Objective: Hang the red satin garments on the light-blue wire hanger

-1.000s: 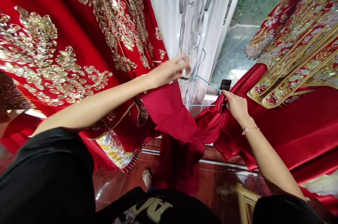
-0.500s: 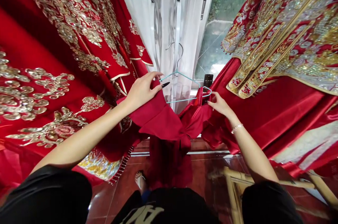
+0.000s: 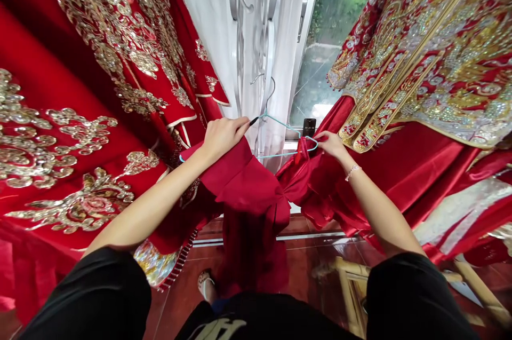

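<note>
A plain dark-red dress point(image 3: 256, 180) hangs from a thin light-blue clothes hanger point(image 3: 280, 122) with a bare metal hook. My left hand point(image 3: 226, 136) is closed over the dress's top edge and the hanger's left arm; its fingertips are partly hidden. The hanger's left tip pokes out past my wrist. At the other side my right hand point(image 3: 331, 145) pinches near the looped right end of the hanger, beside a gathered strap of the dress. Whether those fingers also grip cloth, I cannot tell. The skirt falls toward the floor.
Red garments with gold beading point(image 3: 140, 57) hang close on my left, and another embroidered red outfit point(image 3: 416, 62) on my right. A white sheer curtain point(image 3: 256, 52) and a window point(image 3: 320, 62) stand ahead. A small dark timer point(image 3: 309, 126) is behind the hanger. A bamboo frame point(image 3: 350, 292) sits low right.
My left hand has slid outward and closed over the dress top, and the hanger's left tip now shows beyond it. The dress and right hand have shifted slightly left in view.
</note>
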The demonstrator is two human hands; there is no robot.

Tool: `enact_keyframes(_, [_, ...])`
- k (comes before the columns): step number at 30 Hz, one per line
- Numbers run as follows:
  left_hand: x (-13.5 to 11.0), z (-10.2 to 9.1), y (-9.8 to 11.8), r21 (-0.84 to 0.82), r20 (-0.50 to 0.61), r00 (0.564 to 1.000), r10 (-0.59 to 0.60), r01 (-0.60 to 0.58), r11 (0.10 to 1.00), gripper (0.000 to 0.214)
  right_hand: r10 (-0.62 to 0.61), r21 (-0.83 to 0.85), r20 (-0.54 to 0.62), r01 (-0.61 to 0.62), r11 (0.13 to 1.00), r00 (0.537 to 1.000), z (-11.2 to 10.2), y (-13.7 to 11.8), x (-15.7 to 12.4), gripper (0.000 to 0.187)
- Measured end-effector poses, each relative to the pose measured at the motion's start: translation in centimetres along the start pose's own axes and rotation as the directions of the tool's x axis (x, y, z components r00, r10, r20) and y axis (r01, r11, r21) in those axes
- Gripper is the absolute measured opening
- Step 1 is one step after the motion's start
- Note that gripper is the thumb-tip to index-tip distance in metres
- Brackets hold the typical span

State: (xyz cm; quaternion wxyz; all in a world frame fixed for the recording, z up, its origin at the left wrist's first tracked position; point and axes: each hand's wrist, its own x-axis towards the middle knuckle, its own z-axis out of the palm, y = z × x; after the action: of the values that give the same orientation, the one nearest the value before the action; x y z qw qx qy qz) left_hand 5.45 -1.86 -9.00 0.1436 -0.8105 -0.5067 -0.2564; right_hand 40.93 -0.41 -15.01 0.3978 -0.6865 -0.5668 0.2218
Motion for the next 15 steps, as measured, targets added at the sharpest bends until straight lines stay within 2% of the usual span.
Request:
enact_keyframes(3, [0.4,0.5,-0.4,0.026,-0.023,0.999,0.031,-0.030,0.999,0.039,-0.036,-0.023,-0.085,0.034,0.999,0.996,-2.4,-2.2,-0.2,0.020])
enact_keyframes(6, [0.8,0.8,-0.6,0.038,-0.036,0.998,0.053,-0.052,0.998,0.038,-0.121,-0.176,-0.081,0.106,0.979,0.989,-3.5,-5.3,-1.0,0.025])
enact_keyframes(8, [0.8,0.9,-0.7,0.037,-0.034,0.998,0.060,-0.058,0.998,0.037,-0.241,-0.314,-0.062,0.211,0.926,0.968,-3.1,-7.6,-1.8,0.025])
enact_keyframes(11, [0.7,0.9,-0.6,0.002,-0.040,0.997,0.061,-0.061,0.998,0.037,-0.420,-0.468,-0.049,0.351,0.811,0.906,-1.6,-10.9,-2.8,0.027])
enact_keyframes(13, [0.6,0.8,-0.6,-0.032,-0.047,0.997,0.058,-0.060,0.998,0.036,-0.435,-0.478,-0.019,0.374,0.794,0.900,-0.4,-12.8,-3.0,0.030])
enact_keyframes(15, [0.6,0.9,-0.6,-0.042,-0.047,0.997,0.057,-0.059,0.997,0.035,-0.414,-0.413,0.031,0.389,0.824,0.910,0.8,-14.1,-3.1,0.035])
